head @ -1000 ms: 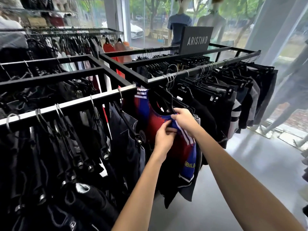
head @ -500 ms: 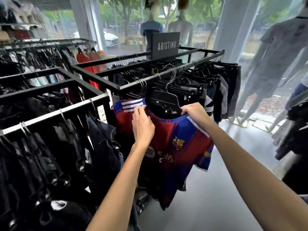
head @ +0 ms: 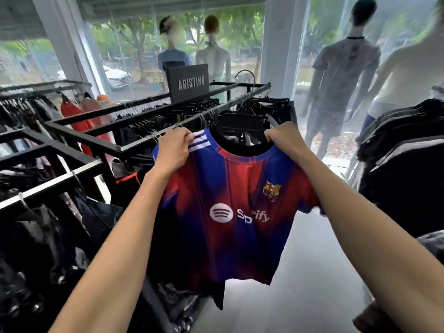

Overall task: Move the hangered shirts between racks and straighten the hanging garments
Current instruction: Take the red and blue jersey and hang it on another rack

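Both hands grip jersey [head: 225, 212] shoulders: left hand [head: 173, 150], right hand [head: 286, 140], fingers curled in fabric, off the rack [head: 192, 121]. Risk: hanger [head: 241, 123] slips out since only cloth is held.

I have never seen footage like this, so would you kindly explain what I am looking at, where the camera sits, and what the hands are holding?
There is no machine here: a person wears a wide-angle camera on the head, looking forward and down, so you see their own two bare arms. The only current picture is this head view.

The left hand grips one shoulder of a red and blue striped football shirt, by its white stripes; the right hand grips the other shoulder. The shirt sits on a black plastic hanger, whose metal hook rises above the rail, seemingly unhooked.

Behind stands a black metal clothes rack full of dark garments, topped by a dark sign reading ARISTINO. Mannequins stand by the windows.
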Motion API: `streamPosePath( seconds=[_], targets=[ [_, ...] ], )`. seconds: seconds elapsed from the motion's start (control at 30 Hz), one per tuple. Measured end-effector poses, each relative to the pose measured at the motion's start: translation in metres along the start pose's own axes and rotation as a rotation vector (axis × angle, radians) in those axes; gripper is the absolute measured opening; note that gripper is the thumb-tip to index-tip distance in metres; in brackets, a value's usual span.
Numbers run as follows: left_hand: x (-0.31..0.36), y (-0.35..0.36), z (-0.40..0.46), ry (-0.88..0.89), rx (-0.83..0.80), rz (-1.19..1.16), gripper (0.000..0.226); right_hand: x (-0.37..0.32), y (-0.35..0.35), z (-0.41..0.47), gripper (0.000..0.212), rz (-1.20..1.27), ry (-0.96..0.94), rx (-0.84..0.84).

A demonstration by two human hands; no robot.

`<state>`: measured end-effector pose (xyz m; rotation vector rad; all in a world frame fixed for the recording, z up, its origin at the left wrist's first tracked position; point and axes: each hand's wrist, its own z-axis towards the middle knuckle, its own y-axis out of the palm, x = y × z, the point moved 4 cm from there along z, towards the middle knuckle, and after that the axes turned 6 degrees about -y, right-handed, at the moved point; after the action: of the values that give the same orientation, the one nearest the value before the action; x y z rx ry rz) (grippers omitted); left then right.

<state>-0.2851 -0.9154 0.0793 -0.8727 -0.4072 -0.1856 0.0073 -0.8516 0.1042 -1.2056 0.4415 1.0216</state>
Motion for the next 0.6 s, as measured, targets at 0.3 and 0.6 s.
streamPosePath(
  seconds=[0.3, 0.6],
  targets=[
    [0.056, 0.014, 0.006, 0.078, -0.08, 0.014, 0.026, 0.008, -0.031, -0.009, 0.028, 0.02, -0.003, -0.002],
    [0.095, 0.034, 0.034, 0.162, -0.176, -0.479, 0.019, 0.005, -0.097, -0.059, 0.047, -0.237, -0.006, -0.044]
  ],
)
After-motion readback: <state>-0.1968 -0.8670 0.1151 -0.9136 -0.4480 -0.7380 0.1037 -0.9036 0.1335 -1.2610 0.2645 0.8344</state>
